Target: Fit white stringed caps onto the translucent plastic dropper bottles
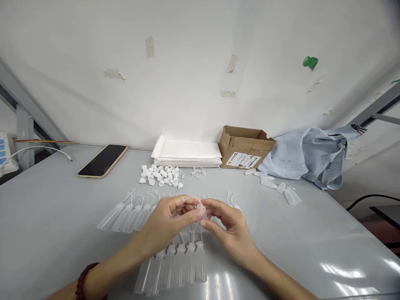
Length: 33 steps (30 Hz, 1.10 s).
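In the head view, the left fingers and right fingers are both gripping a translucent piece on the person's side of the cardboard box; its thin tube is arching leftward, and the fingers are hiding its long axis.

A small translucent plastic bottle is being held tilted, a thin white tube curving leftward from its top (its lower part is mostly hiding from view). Similar bottles, capped and tubed, are lying in two rows. Beyond them, white caps are sitting piled beside loose, tangling tubes.
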Each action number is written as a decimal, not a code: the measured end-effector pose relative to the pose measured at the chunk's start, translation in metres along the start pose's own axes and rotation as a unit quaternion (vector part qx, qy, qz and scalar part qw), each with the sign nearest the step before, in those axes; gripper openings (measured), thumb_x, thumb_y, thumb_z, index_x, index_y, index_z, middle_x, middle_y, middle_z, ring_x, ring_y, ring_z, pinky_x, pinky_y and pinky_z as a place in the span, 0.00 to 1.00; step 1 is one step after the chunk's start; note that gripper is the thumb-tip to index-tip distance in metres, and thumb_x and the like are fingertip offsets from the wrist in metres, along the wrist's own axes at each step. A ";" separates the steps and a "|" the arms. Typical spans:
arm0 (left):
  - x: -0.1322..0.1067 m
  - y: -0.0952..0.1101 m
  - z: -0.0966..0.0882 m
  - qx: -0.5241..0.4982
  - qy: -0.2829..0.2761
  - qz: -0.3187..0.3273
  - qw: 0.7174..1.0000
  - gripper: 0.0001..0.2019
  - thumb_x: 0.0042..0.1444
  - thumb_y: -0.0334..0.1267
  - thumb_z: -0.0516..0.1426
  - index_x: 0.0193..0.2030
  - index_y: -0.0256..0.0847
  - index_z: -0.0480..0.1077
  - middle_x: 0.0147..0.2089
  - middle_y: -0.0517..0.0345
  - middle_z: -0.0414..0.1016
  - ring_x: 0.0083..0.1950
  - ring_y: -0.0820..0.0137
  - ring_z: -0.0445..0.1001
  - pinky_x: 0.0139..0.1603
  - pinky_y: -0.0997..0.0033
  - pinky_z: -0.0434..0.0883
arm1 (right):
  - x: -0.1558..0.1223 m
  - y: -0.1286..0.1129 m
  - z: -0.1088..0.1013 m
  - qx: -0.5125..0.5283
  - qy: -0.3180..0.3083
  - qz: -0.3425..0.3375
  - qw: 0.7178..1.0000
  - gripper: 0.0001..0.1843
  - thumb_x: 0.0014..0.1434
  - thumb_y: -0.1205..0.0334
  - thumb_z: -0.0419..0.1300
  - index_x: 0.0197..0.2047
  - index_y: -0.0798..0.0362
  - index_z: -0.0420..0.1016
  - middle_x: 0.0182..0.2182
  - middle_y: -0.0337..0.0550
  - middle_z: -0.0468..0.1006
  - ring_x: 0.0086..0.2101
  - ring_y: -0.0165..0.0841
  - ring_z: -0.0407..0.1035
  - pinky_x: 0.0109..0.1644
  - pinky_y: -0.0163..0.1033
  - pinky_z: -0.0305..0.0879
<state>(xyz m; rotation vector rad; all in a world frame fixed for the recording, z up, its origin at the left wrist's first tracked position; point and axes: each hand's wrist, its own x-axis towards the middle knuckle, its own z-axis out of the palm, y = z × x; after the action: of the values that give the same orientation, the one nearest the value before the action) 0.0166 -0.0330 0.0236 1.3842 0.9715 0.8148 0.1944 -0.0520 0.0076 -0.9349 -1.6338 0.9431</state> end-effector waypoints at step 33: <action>-0.008 -0.005 0.013 0.454 0.103 0.383 0.798 0.20 0.53 0.34 0.60 0.52 0.36 0.62 0.47 0.48 0.68 0.51 0.56 0.61 0.51 0.53 0.65 | 0.007 -0.019 -0.015 0.113 -0.049 0.244 0.962 0.15 0.51 0.56 0.67 0.39 0.54 0.72 0.25 0.35 0.75 0.29 0.28 0.71 0.34 0.33 0.65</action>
<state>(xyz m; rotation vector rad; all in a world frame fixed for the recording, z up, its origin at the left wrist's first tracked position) 0.0248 -0.0453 0.0188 2.6811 1.0051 1.1685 0.2052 -0.0510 0.0304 -1.1691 -1.3571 1.4996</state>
